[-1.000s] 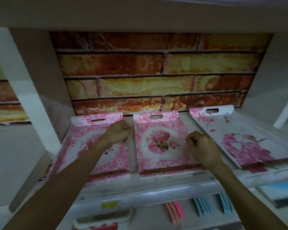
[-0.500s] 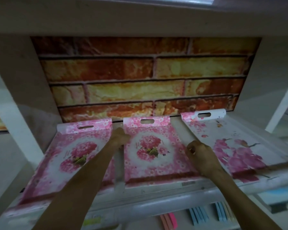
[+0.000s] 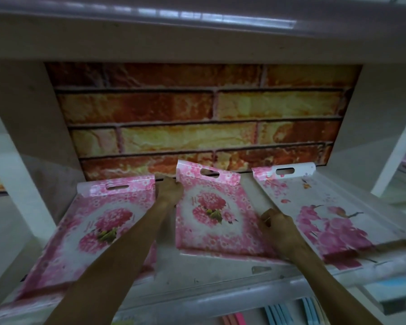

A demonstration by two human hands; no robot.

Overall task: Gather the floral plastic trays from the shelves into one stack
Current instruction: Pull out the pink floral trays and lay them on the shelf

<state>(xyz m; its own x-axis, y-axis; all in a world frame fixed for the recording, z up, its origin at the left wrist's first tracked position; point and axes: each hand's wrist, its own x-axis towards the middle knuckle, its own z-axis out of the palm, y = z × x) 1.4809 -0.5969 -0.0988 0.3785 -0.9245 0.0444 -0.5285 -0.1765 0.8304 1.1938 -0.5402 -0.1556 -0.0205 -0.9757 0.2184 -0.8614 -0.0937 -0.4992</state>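
Three floral plastic trays lie side by side on a white shelf [image 3: 220,275]. The middle pink tray [image 3: 211,209] is tilted, its far handle end raised off the shelf. My left hand [image 3: 168,192] grips its far left edge, and my right hand [image 3: 278,231] grips its right edge nearer the front. To the left lies a matching pink tray [image 3: 85,233], partly under my left forearm. On the right is a white tray with pink blossoms [image 3: 326,216]; part of its left edge is hidden by my right hand.
A brick-pattern back wall [image 3: 197,118] closes the compartment, white uprights [image 3: 26,141] stand on both sides and a shelf [image 3: 197,41] hangs low overhead. Below the front lip, pink and blue flat items [image 3: 274,313] stand on the lower shelf.
The view has come closer. My left hand slid back along the middle tray's left edge, and the tray's far end has lifted off the shelf.
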